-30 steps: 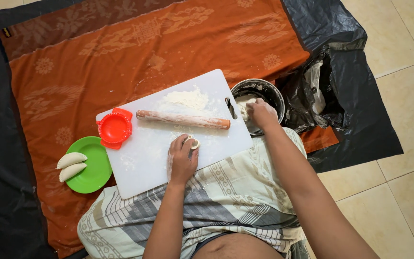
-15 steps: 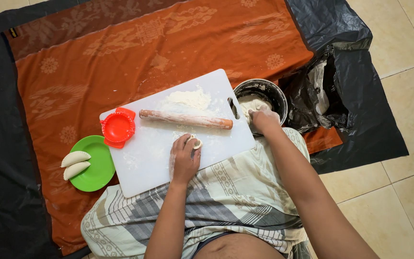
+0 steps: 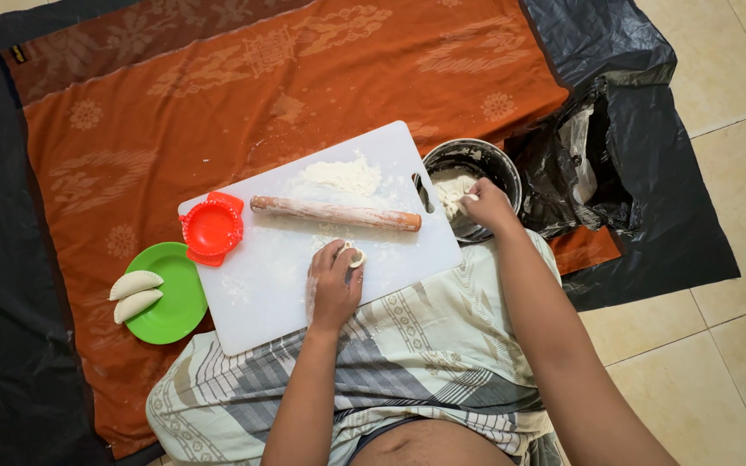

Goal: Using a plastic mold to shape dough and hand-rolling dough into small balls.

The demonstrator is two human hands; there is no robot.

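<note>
Black plastic bag (image 3: 584, 168): crumpled and open-mouthed, lying just right of the metal bowl on a black plastic sheet (image 3: 649, 233); pale powder dusts its inner folds, and what it holds cannot be told.
Tag (image 3: 16, 53): a tiny yellowish label at the far upper left corner of the cloth, too small to make out.
Metal bowl (image 3: 477, 164): round, dark-walled, just off the right edge of the cutting board; it holds a pale lump of dough (image 3: 451, 185) against its left side.
Green plate (image 3: 170, 298): round, left of the board's lower corner, carrying two pale folded dumplings (image 3: 135, 293) side by side at its left rim.
Red dumpling press (image 3: 211, 229): round, hinged, lying open on the board's left edge.
White cutting board (image 3: 278, 285): rectangular with a handle slot on its right side, floured, tilted on an orange patterned cloth (image 3: 218, 103); a heap of flour (image 3: 343, 175) sits near its far edge.
Rolling pin (image 3: 334, 213): wooden, floured, lying across the board between the flour heap and the left hand.
Left hand (image 3: 334, 285): resting on the board, fingers curled, thumb and forefinger pinching a small dough ball (image 3: 355, 256) that touches the board.
Right hand (image 3: 487, 205): reaching into the bowl, fingertips closed on the dough lump there.
Lap: a grey striped wrap (image 3: 407, 362) lies under the board's near edge.
</note>
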